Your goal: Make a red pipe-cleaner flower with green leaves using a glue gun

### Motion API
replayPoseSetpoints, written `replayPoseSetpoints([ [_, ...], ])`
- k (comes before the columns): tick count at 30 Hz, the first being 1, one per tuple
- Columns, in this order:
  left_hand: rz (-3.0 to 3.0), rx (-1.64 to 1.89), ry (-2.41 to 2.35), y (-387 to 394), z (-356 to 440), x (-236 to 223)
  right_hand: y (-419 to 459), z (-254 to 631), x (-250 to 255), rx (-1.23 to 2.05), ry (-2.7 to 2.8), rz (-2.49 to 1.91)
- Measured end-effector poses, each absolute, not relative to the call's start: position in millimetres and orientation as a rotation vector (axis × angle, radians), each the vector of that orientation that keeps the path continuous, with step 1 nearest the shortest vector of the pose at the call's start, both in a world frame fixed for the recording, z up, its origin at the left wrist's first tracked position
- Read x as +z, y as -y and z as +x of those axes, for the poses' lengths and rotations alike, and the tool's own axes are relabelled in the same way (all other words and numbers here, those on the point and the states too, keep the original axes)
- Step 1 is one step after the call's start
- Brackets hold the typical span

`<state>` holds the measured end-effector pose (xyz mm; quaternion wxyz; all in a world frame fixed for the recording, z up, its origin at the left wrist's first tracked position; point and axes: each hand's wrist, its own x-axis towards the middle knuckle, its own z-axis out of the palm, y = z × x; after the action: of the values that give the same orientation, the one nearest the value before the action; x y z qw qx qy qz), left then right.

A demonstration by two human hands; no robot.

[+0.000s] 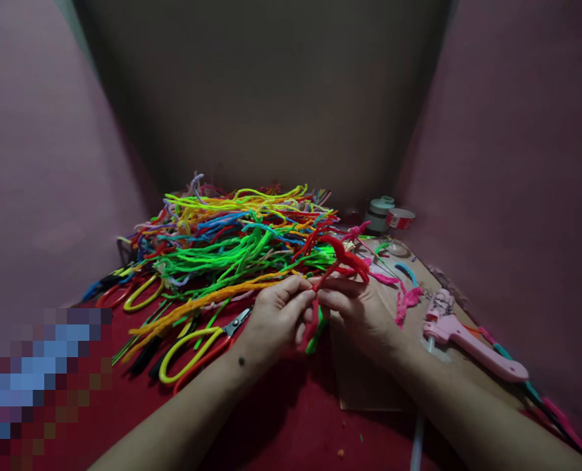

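Both hands meet in the middle of the view around a red pipe cleaner [344,257] bent into loops. My left hand [283,313] pinches its lower end between thumb and fingers. Close beside it, my right hand [357,311] grips the same red piece, its thumb toward the left hand. The loops rise above the right hand's fingers. A short green pipe cleaner [317,335] hangs below, between the hands; what it joins is hidden. Behind the hands spreads a big heap of coloured pipe cleaners [217,252], with green and orange strands nearest.
Yellow-and-red-handled scissors [192,356] lie by my left forearm, with another pair [143,294] farther back. On the board [369,386] at right rests a pink glue gun [472,337] among pink scraps [408,299]. A jar [380,212] and a tape roll [400,218] stand behind.
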<state>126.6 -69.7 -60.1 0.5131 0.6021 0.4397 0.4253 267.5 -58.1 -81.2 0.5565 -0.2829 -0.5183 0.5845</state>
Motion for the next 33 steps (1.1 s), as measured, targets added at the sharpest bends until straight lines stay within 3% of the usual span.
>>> replayPoseSetpoints([
  [11, 0.979, 0.68, -0.61, 66.9, 118.1, -52.3, 61.6, 266.4, -77.8, 1.513, 1.04, -0.611],
  [18, 2.071, 1.085, -1.159, 69.2, 122.5, -68.9, 57.8, 262.8, -83.2, 1.472, 0.813, -0.73],
  [22, 2.469, 1.108, -1.21, 67.9, 120.5, -78.6, 60.6, 262.0, -79.0, 1.441, 0.87, -0.765],
  [27, 2.218, 1.189, -1.207, 67.6, 121.0, -69.8, 63.6, 265.7, -75.6, 1.377, 1.203, -0.686],
  [33, 1.759, 1.108, -1.146, 70.9, 124.8, -59.2, 61.0, 267.5, -75.8, 1.329, 1.208, -0.753],
])
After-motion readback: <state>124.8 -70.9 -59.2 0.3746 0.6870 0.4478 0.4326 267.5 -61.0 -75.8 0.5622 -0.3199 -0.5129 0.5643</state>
